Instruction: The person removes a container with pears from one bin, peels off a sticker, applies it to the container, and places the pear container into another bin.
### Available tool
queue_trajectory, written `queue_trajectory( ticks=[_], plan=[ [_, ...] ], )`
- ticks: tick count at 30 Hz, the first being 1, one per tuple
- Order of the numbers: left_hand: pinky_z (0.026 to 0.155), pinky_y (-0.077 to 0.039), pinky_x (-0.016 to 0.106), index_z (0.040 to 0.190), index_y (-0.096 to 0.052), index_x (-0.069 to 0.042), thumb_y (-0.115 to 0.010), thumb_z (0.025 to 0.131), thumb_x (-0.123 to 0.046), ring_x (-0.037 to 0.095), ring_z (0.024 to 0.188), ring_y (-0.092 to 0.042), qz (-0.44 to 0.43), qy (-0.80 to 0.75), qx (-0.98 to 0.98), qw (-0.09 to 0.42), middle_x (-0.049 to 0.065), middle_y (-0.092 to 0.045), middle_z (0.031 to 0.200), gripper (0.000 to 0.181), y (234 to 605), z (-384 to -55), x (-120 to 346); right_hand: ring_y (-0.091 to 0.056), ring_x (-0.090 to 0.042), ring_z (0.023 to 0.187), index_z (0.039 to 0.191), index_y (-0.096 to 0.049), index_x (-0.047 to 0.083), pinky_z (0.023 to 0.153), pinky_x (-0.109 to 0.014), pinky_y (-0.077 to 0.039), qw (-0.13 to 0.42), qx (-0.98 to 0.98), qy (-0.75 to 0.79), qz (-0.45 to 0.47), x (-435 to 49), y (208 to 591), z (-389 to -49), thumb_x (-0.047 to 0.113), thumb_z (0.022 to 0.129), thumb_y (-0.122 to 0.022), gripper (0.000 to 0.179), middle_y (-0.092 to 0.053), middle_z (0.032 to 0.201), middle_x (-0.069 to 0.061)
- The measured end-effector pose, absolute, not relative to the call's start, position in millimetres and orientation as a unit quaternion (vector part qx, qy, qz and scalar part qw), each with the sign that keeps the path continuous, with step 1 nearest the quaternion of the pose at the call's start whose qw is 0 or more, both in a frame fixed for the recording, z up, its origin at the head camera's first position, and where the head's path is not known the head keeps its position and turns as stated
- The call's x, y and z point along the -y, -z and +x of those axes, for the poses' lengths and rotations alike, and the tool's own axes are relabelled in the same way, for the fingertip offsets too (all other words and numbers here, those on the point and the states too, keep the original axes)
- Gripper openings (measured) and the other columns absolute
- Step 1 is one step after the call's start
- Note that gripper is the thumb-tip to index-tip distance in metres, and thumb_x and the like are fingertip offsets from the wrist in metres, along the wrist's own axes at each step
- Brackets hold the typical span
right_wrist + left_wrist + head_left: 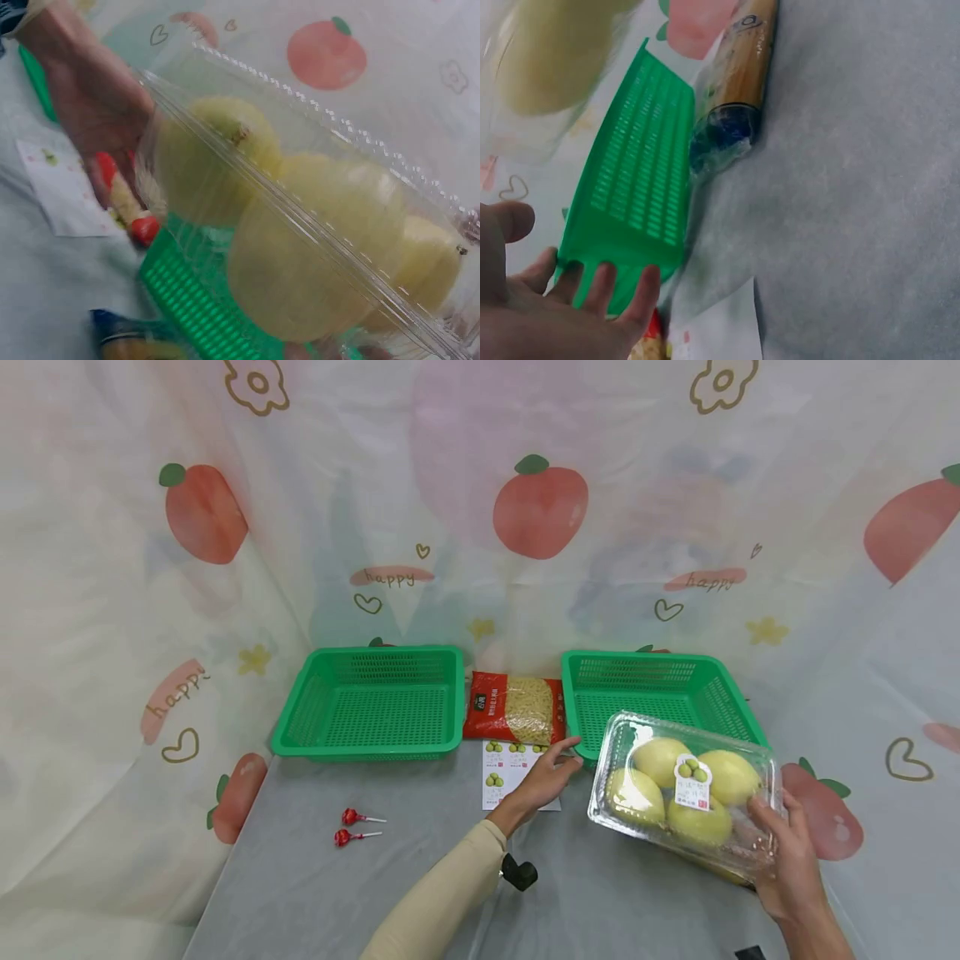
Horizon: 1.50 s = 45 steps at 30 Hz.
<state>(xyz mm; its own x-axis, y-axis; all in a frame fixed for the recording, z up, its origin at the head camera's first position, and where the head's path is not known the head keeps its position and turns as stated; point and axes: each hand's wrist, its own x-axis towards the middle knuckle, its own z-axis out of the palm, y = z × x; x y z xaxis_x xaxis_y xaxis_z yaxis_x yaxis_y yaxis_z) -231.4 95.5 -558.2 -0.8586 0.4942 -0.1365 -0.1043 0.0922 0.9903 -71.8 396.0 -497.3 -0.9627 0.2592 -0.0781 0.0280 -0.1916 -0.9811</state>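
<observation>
My right hand (791, 852) grips the right end of a clear plastic clamshell box (615, 752) and holds it tilted before the right green basket (731, 693). Inside are several large yellow-green fruits (637, 795), with a white label (692, 789) on the lid. My left hand (543, 777) reaches toward that basket's front left corner. Its fingers are extended and spread in the left wrist view, holding nothing; whether they touch the rim I cannot tell. The right wrist view shows the box (262, 176) close up, its fruits (307, 247) behind the plastic.
A second green basket (367, 752) stands at the left. Between the baskets lies a red bag of pasta (528, 706), above a white printed sheet (517, 781). Two red lollipops (349, 817) lie at the left front. A tan-and-blue plastic-wrapped pack (739, 82) lies along the right basket's front.
</observation>
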Motion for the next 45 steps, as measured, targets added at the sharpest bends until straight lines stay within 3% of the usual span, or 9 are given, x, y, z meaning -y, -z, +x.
queue_trajectory(
  ticks=[9,16,22,26,30,32,35,39,45],
  plan=[
    [0.113,-0.047,0.051,0.162,-0.043,-0.033,-0.052,0.112,-0.036,0.026,0.149,-0.044,0.150,-0.653,-0.705,0.232,0.007,-0.045,0.163,0.051,558.2,-230.1,-98.1,-0.070,-0.007,0.096,0.143,-0.024,0.029,0.070,-0.027,-0.063,0.127,0.606,-0.778,-0.109,-419.2,457.9,-146.5,0.025,0.112,-0.052,0.041,-0.047,0.130,0.004],
    [0.112,-0.047,0.052,0.160,-0.043,-0.038,-0.056,0.110,-0.036,0.026,0.150,-0.043,0.141,-0.647,-0.708,0.245,0.007,-0.045,0.164,0.051,551.2,-229.0,-98.8,-0.068,-0.003,0.079,0.158,-0.010,0.025,0.062,-0.025,-0.060,0.084,0.669,-0.716,-0.183,-433.4,453.0,-196.4,0.041,0.108,-0.059,0.072,-0.046,0.122,0.010],
    [0.111,-0.048,0.051,0.164,-0.040,-0.031,-0.054,0.111,-0.037,0.025,0.150,-0.043,0.148,-0.644,-0.708,0.247,0.011,-0.040,0.167,0.056,546.8,-230.6,-96.2,-0.069,-0.001,0.075,0.161,-0.004,0.014,0.063,-0.027,-0.061,0.033,0.744,-0.638,-0.193,-433.8,461.8,-228.4,0.054,0.104,-0.060,0.088,-0.045,0.123,0.007],
    [0.112,-0.047,0.051,0.165,-0.039,-0.029,-0.055,0.110,-0.036,0.026,0.150,-0.043,0.148,-0.643,-0.709,0.249,0.012,-0.040,0.167,0.057,548.3,-231.2,-94.9,-0.070,-0.002,0.075,0.153,-0.010,0.006,0.066,-0.031,-0.062,-0.002,0.776,-0.602,-0.188,-430.4,469.6,-242.1,0.055,0.105,-0.056,0.083,-0.045,0.134,-0.008],
    [0.112,-0.047,0.050,0.164,-0.041,-0.030,-0.056,0.110,-0.034,0.027,0.149,-0.045,0.143,-0.643,-0.713,0.241,0.008,-0.045,0.164,0.056,552.3,-230.7,-96.9,-0.073,-0.003,0.078,0.141,-0.043,0.006,0.073,-0.041,-0.065,-0.022,0.799,-0.577,-0.170,-428.1,479.2,-253.3,0.055,0.106,-0.055,0.062,-0.039,0.154,-0.031],
    [0.112,-0.047,0.049,0.164,-0.042,-0.030,-0.055,0.110,-0.034,0.027,0.148,-0.045,0.141,-0.641,-0.715,0.239,0.005,-0.045,0.163,0.056,554.7,-229.9,-98.5,-0.075,-0.006,0.083,0.128,-0.055,0.010,0.076,-0.044,-0.066,-0.023,0.804,-0.570,-0.167,-428.2,482.8,-255.6,0.055,0.106,-0.056,0.051,-0.031,0.164,-0.034],
    [0.111,-0.048,0.048,0.164,-0.041,-0.029,-0.055,0.110,-0.035,0.026,0.149,-0.045,0.138,-0.640,-0.716,0.242,0.004,-0.045,0.164,0.056,555.1,-227.4,-98.6,-0.074,-0.023,0.105,0.125,-0.047,0.008,0.081,-0.047,-0.064,-0.027,0.813,-0.550,-0.189,-426.9,484.9,-255.1,0.060,0.105,-0.054,0.056,-0.016,0.170,-0.034],
    [0.109,-0.049,0.048,0.164,-0.042,-0.029,-0.055,0.110,-0.033,0.027,0.148,-0.046,0.133,-0.641,-0.717,0.240,0.004,-0.046,0.163,0.056,554.9,-225.0,-96.0,-0.045,-0.055,0.139,0.145,-0.026,0.002,0.099,-0.062,-0.053,-0.030,0.824,-0.525,-0.212,-424.4,485.3,-252.9,0.062,0.103,-0.053,0.078,-0.012,0.167,-0.037],
    [0.110,-0.049,0.049,0.164,-0.041,-0.027,-0.053,0.109,-0.026,0.030,0.149,-0.045,0.136,-0.644,-0.715,0.233,0.007,-0.045,0.163,0.056,554.3,-224.4,-92.7,-0.025,-0.059,0.149,0.167,-0.008,-0.005,0.111,-0.073,-0.036,-0.051,0.842,-0.486,-0.229,-424.2,486.8,-252.8,0.062,0.103,-0.054,0.103,-0.008,0.170,-0.037]
  ],
)
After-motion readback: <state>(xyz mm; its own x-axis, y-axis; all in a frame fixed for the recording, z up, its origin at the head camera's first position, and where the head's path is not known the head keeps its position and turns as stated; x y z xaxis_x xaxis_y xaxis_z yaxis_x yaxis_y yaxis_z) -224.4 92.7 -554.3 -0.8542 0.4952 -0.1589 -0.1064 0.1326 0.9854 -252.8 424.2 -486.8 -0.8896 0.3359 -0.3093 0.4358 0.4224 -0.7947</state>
